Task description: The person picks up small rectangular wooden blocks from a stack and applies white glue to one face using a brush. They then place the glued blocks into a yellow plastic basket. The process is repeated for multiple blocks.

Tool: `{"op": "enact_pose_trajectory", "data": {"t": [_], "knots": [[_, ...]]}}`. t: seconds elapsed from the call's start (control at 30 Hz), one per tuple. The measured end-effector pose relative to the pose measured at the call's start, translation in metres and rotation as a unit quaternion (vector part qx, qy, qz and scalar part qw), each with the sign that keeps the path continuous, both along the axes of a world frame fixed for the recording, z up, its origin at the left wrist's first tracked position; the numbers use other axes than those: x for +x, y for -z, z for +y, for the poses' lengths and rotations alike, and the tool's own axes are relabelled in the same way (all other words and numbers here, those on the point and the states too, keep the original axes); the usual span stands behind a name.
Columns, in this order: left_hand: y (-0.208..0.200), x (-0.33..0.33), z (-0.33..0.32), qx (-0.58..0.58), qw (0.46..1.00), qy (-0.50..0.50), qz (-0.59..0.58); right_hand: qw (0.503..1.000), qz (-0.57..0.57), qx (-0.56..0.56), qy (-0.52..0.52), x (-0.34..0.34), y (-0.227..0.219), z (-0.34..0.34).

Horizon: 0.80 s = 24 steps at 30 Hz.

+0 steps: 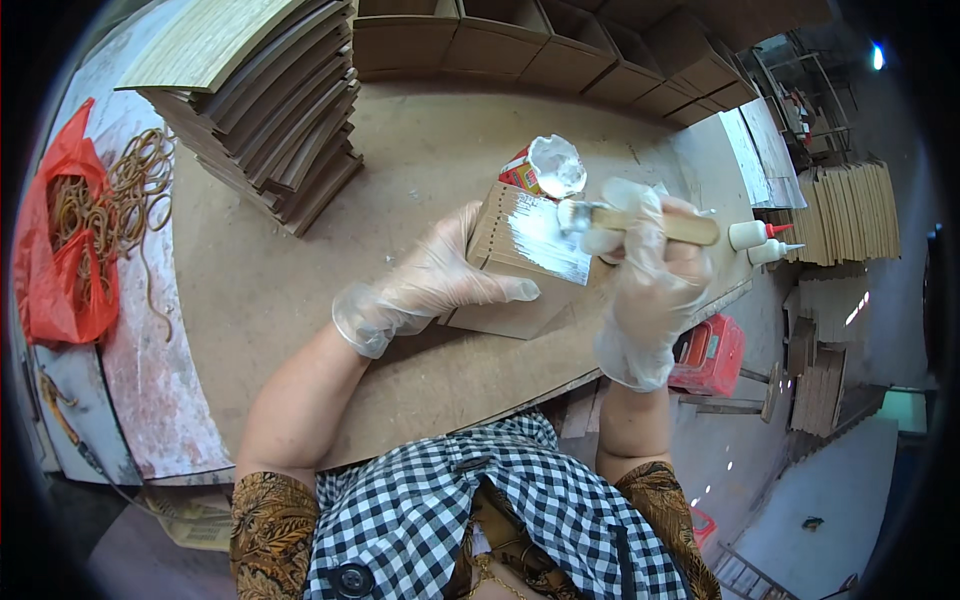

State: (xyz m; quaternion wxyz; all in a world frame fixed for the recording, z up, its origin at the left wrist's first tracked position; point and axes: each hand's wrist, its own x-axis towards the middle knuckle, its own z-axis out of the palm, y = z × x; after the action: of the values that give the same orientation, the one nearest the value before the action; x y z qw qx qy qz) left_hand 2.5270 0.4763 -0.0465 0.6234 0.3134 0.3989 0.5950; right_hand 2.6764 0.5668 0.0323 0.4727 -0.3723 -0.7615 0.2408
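My left hand [425, 270], in a clear plastic glove, grips a brown board box [500, 318] from its left side, with the thumb along the near edge. Some of its fingers are hidden behind the box. White paste or paint [545, 240] covers much of the top face, beside a row of small dark holes. Also gloved, my right hand [650, 285] is closed round the wooden handle of a flat brush [695, 229]. The bristles touch the coated face near its right edge. Just beyond the box is a small red container [557, 166] smeared with white.
A tall stack of curved boards [270, 120] stands at the back left. Open brown boxes [500, 45] line the far edge. Rubber bands [140, 180] spill beside a red plastic bag [65, 230]. White squeeze bottles [748, 235] and a red plastic container [712, 355] are at the right.
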Motion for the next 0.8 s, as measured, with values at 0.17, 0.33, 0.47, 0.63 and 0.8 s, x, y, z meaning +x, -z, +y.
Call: {"op": "enact_pose_trajectory", "data": {"t": [0.17, 0.33, 0.47, 0.63, 0.8], "knots": [[-0.006, -0.002, -0.002, 0.012, 1.0, 0.008, 0.018, 0.995, 0.029, -0.027, -0.091, -0.041, 0.0, -0.012], [0.001, -0.001, 0.001, 0.013, 0.999, 0.006, 0.043, 0.989, 0.11, -0.058, -0.085, -0.038, -0.013, -0.017], [0.002, -0.002, -0.002, 0.017, 0.999, -0.008, 0.028, 0.987, 0.128, -0.074, -0.067, -0.01, -0.024, -0.011], [-0.003, 0.0, 0.0, 0.023, 1.0, 0.001, 0.019, 0.995, 0.052, -0.068, -0.056, 0.009, -0.009, -0.003], [0.003, -0.002, 0.001, 0.022, 0.999, 0.006, 0.04, 0.992, 0.035, -0.047, -0.11, -0.024, 0.002, -0.014]]}}
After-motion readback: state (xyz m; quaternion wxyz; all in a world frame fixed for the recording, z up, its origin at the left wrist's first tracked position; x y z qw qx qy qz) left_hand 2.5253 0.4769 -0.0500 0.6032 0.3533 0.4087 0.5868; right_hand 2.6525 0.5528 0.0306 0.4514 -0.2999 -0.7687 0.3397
